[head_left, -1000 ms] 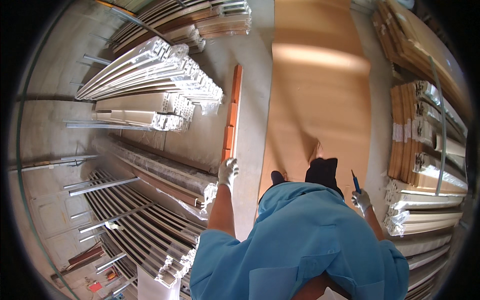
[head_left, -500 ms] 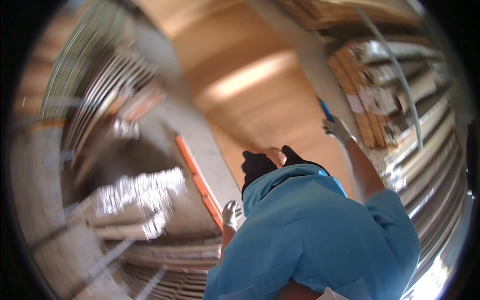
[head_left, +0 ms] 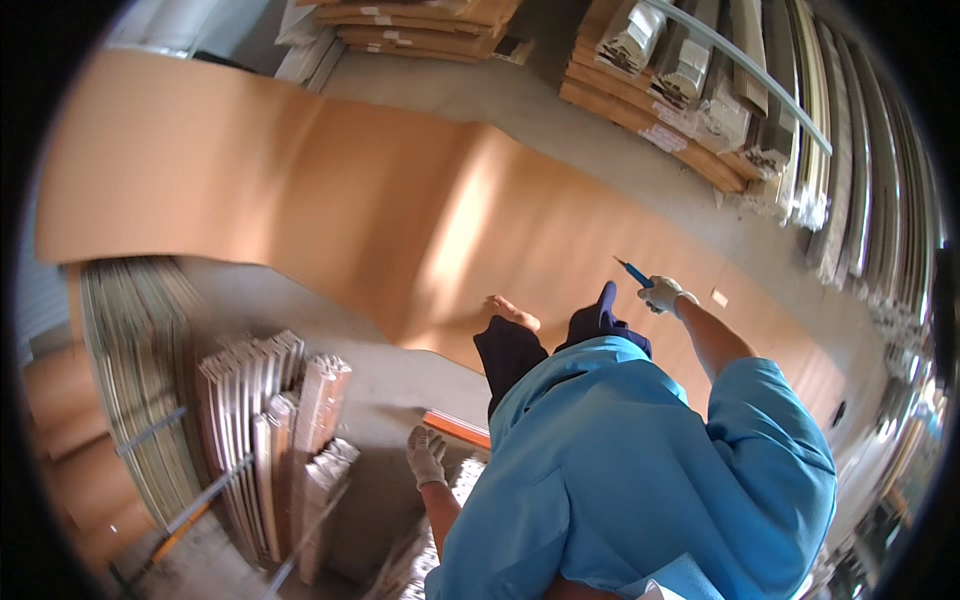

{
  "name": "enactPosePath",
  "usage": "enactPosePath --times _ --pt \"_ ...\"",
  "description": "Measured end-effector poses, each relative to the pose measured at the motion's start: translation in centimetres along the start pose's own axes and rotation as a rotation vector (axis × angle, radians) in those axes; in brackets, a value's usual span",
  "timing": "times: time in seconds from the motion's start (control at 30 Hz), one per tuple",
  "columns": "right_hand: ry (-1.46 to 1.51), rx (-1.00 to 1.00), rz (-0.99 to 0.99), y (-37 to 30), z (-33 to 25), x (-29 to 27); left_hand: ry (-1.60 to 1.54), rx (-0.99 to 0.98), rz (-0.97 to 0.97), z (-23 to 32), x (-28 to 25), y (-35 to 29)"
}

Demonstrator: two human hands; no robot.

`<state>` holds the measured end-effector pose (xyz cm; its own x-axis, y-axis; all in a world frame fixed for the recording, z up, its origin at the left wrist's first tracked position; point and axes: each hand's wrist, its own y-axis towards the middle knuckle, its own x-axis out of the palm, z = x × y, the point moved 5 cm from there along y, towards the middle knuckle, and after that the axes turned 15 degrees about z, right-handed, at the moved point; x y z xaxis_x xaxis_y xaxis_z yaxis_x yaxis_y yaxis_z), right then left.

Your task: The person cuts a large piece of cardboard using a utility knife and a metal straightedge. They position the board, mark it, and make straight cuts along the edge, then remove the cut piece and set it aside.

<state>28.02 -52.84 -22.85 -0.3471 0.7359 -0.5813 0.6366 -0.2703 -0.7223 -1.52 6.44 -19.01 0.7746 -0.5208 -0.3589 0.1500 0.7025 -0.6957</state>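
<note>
My left hand (head_left: 427,457), in a white glove, hangs low beside my body, close to the end of a long orange bar (head_left: 457,428); whether it grips the bar is unclear. My right hand (head_left: 665,296), also gloved, is raised out to the side and holds a blue pen-like tool (head_left: 633,271). Under me lies a long brown sheet (head_left: 330,190) spread across the concrete floor. My bare foot (head_left: 515,312) rests on the sheet. My blue shirt fills the lower middle of the view.
Bundles of pale profiles (head_left: 280,430) stand to my lower left, with flat stacked sheets (head_left: 140,380) beyond them. Stacks of wooden boards (head_left: 640,100) and long profiles (head_left: 810,130) line the far side. Grey concrete floor (head_left: 520,100) shows between the sheet and the stacks.
The view has swung around as I turned. The brown sheet now runs across the picture. My right hand with the blue tool has stayed raised; my left hand dropped lower beside the orange bar.
</note>
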Motion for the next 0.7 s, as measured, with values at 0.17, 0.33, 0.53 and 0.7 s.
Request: enactPosePath --times 0.17,0.33,0.53,0.7 --pt "0.178 0.125 0.022 0.9 -1.2 2.4 0.194 0.137 0.012 14.7 5.9 5.8" --pt "0.114 -0.062 0.236 2.8 -4.4 -1.4 0.208 0.235 -0.073 21.3 16.0 5.3" --pt "0.007 -0.263 0.839 11.7 -12.1 -21.8 0.251 0.221 -0.185 18.1 27.8 -1.2" --pt "-0.133 -0.696 1.274 26.3 -18.3 -43.7 0.308 0.025 -0.063 8.8 37.2 -7.5"
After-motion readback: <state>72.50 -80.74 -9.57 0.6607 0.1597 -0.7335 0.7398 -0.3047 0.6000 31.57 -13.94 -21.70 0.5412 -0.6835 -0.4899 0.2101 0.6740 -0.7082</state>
